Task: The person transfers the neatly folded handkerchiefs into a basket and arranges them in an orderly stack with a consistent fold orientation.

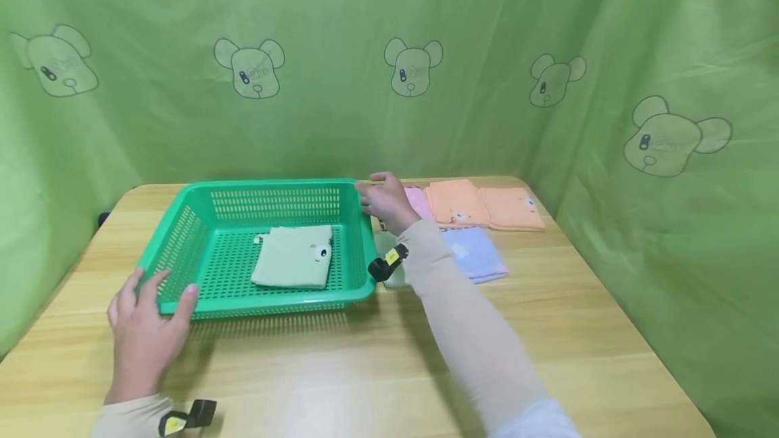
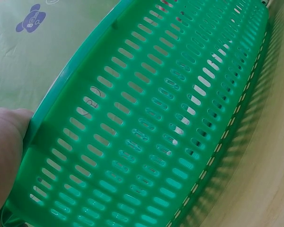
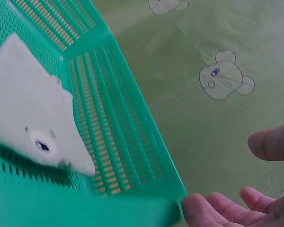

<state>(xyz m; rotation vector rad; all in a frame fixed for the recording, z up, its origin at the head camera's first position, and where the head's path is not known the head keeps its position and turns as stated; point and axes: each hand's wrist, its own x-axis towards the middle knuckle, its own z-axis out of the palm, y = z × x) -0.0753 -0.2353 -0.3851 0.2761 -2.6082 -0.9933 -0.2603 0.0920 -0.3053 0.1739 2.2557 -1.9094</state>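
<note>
A green plastic basket (image 1: 255, 304) with slotted walls stands on the table. Inside it lies a folded pale green towel (image 1: 292, 259) with a small animal face, also seen in the right wrist view (image 3: 33, 104). My left hand (image 1: 149, 330) is at the basket's front left corner, fingers spread, with its thumb near the front rim. In the left wrist view, part of that hand (image 2: 7, 151) touches the rim. My right hand (image 1: 387, 201) is at the far right corner; in the right wrist view its fingertips (image 3: 199, 208) touch the rim and its thumb stands apart.
Right of the basket lie folded orange towels (image 1: 456, 201), a pink towel (image 1: 418, 201) and a blue towel (image 1: 475, 254). Another pale towel (image 1: 397, 278) is partly hidden by the right wrist. Green curtains (image 1: 328, 127) with bear drawings surround the wooden table (image 1: 578, 330).
</note>
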